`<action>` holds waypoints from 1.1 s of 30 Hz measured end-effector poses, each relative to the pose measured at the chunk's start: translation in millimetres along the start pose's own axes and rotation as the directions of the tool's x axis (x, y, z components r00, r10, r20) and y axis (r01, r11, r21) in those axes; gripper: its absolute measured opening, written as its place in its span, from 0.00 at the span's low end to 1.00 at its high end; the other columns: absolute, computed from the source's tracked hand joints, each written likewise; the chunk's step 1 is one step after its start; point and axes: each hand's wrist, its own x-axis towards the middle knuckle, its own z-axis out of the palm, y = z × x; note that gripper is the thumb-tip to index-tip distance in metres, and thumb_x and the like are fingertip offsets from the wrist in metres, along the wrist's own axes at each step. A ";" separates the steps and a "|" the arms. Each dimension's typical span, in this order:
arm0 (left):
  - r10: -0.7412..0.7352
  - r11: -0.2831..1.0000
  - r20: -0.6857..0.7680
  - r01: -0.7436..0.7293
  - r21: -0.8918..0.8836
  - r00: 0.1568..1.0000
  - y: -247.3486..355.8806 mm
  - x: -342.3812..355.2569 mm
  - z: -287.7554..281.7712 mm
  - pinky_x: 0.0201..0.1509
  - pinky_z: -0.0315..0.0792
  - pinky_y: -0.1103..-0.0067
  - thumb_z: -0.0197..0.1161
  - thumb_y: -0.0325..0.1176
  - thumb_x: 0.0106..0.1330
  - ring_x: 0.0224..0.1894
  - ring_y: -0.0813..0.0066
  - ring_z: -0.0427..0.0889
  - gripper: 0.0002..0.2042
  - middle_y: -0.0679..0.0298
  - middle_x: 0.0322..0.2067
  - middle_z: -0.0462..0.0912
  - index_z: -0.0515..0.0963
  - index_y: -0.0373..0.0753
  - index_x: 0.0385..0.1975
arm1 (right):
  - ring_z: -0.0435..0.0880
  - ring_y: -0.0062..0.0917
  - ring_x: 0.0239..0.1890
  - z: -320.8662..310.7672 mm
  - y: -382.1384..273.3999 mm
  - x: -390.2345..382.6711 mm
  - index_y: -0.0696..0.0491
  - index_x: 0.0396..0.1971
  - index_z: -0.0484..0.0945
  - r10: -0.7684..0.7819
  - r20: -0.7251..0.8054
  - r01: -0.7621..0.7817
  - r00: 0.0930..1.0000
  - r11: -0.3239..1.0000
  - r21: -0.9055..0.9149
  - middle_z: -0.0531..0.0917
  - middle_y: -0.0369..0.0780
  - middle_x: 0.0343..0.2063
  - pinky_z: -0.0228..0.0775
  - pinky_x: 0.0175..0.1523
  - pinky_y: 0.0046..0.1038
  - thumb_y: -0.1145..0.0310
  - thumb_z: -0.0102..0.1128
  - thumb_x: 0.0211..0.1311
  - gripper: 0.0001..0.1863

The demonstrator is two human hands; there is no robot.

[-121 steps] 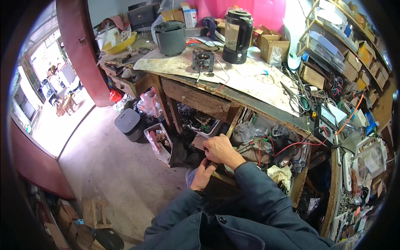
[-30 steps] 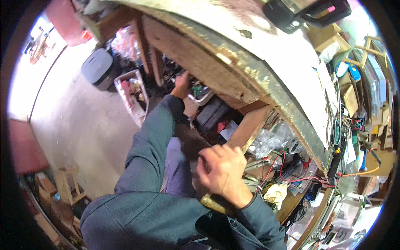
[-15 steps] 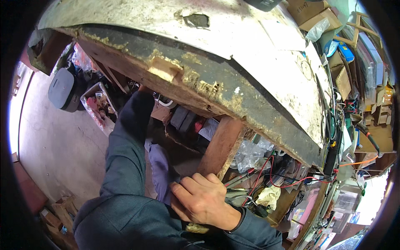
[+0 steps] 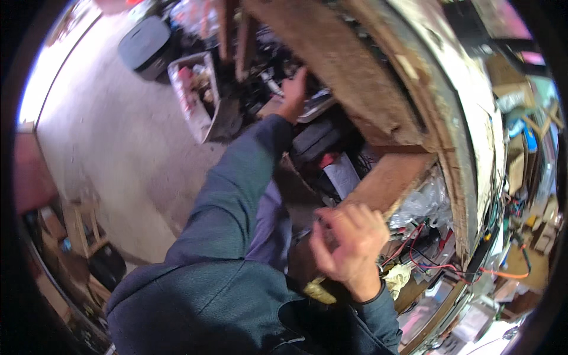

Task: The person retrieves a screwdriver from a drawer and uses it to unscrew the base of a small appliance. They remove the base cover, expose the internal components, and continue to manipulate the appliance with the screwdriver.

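Observation:
My left hand (image 4: 293, 93) reaches under the worn workbench (image 4: 476, 148) into dark clutter beside a pale tray (image 4: 313, 113), below a wooden beam (image 4: 331, 53); its fingertips are blurred, and what they touch is unclear. My right hand (image 4: 352, 245) is curled at the near end of a wooden board (image 4: 393, 177) of the open drawer, with something dark, too blurred to name, inside its fingers. Just right of that board lie clear plastic bags (image 4: 426, 201) and red and black wires (image 4: 429, 260). A dark case (image 4: 313, 139) rests under the bench.
A grey lidded container (image 4: 144, 44) and a littered bin (image 4: 192, 118) stand on the concrete floor (image 4: 112, 148) at left. A wooden stool (image 4: 83, 231) is at lower left. Cardboard, tools and cables crowd the right side. My lilac-clad leg (image 4: 266, 219) shows below my left arm.
The view has swung, showing more beneath the bench. My left hand, mostly hidden half a second ago, now shows among the clutter. My right hand's fingers sit higher and farther right.

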 end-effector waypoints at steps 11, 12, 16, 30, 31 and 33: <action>-0.204 0.977 -0.303 0.213 -0.002 0.931 -5.4 -185.1 -1.8 0.60 0.72 0.68 0.73 0.56 0.57 0.52 0.58 0.80 0.42 0.47 0.54 0.80 0.69 0.26 0.60 | 0.77 0.33 0.25 2.1 -7.5 -1.2 0.50 0.30 0.86 0.034 0.042 -0.034 0.999 0.999 -0.006 0.80 0.36 0.23 0.62 0.32 0.33 0.70 0.70 0.45 0.09; -0.163 0.983 -0.284 0.179 0.030 0.945 1.0 -194.5 0.9 0.60 0.72 0.68 0.74 0.57 0.56 0.53 0.57 0.80 0.43 0.46 0.54 0.80 0.68 0.26 0.61 | 0.77 0.33 0.25 0.7 -7.5 -1.6 0.50 0.30 0.86 0.037 0.047 -0.036 0.998 0.999 -0.009 0.80 0.36 0.23 0.62 0.32 0.33 0.70 0.70 0.45 0.09; -0.042 0.983 -0.279 0.089 0.158 0.959 -4.9 -187.9 8.8 0.63 0.71 0.67 0.75 0.58 0.54 0.55 0.53 0.81 0.45 0.45 0.53 0.81 0.68 0.26 0.61 | 0.76 0.33 0.24 -0.8 -7.6 0.2 0.50 0.30 0.86 0.010 0.070 -0.009 0.997 1.000 -0.012 0.80 0.37 0.23 0.61 0.32 0.33 0.71 0.68 0.43 0.10; 0.471 0.765 -0.176 -0.301 0.570 0.865 41.6 -92.4 12.1 0.63 0.70 0.59 0.79 0.46 0.47 0.57 0.40 0.75 0.49 0.39 0.53 0.74 0.60 0.27 0.65 | 0.75 0.31 0.24 -6.5 -10.6 8.4 0.51 0.28 0.86 0.065 0.205 -0.057 0.977 0.997 -0.045 0.81 0.36 0.23 0.62 0.33 0.32 0.71 0.67 0.38 0.11; 0.422 0.755 -0.191 -0.227 0.615 0.886 52.5 -79.6 18.6 0.62 0.71 0.58 0.79 0.46 0.47 0.57 0.38 0.74 0.50 0.38 0.53 0.73 0.58 0.27 0.66 | 0.75 0.31 0.24 -7.4 -9.3 6.3 0.50 0.27 0.86 0.062 0.206 -0.052 0.977 0.997 -0.054 0.81 0.36 0.23 0.62 0.33 0.32 0.71 0.67 0.38 0.11; 0.374 0.732 -0.175 -0.174 0.659 0.911 67.0 -51.0 25.6 0.60 0.72 0.56 0.79 0.46 0.46 0.56 0.36 0.74 0.52 0.37 0.52 0.72 0.55 0.28 0.67 | 0.76 0.31 0.25 -7.0 -6.0 3.9 0.50 0.27 0.86 0.052 0.207 -0.039 0.977 0.997 -0.068 0.81 0.35 0.24 0.62 0.33 0.32 0.70 0.68 0.38 0.11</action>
